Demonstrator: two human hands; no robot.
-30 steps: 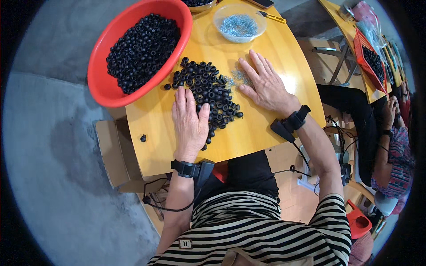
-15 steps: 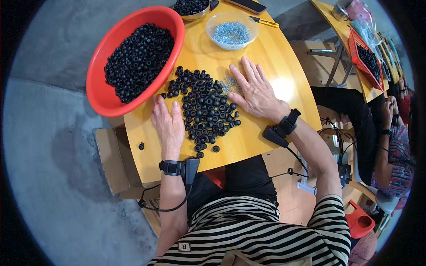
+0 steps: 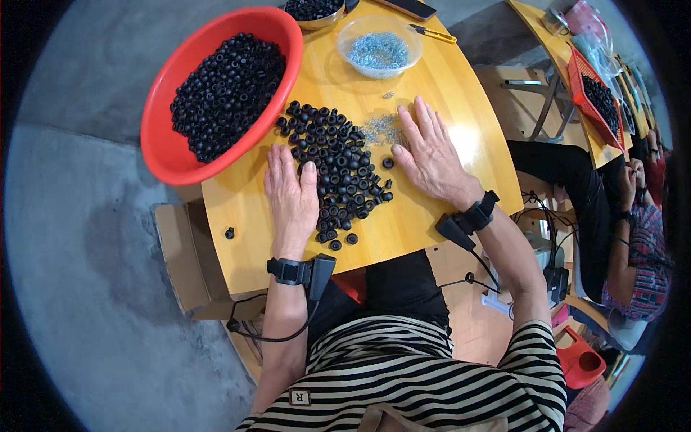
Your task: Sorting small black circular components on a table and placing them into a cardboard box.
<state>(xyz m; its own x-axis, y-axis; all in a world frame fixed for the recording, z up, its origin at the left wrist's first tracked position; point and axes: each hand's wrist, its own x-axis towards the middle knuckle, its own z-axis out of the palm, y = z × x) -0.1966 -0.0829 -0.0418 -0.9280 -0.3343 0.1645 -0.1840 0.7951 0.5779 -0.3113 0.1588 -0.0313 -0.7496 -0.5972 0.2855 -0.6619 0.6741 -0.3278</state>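
A pile of small black ring-shaped parts [image 3: 342,169] covers the middle of the yellow table [image 3: 392,227]. My left hand [image 3: 292,194] lies along the pile's left edge, fingers stretched out and touching the outer pieces. To the right of the pile my right hand [image 3: 434,157] rests flat, fingers out and thumb apart. Between its fingertips and the pile is a patch of small clear, silvery pieces [image 3: 381,129]. One black ring [image 3: 388,163] sits just left of my right thumb. Neither hand holds anything.
A large red basin [image 3: 155,129] full of black parts stands at the table's far left. A clear bowl [image 3: 374,68] of pale blue-silver pieces, a yellow cutter [image 3: 435,34] and a dark phone [image 3: 407,7] lie at the far side. Another person [image 3: 633,245] sits at the right.
My left hand has slid right against the pile, pushing its left edge inward. My right hand has shifted slightly right, uncovering more of the clear pieces.
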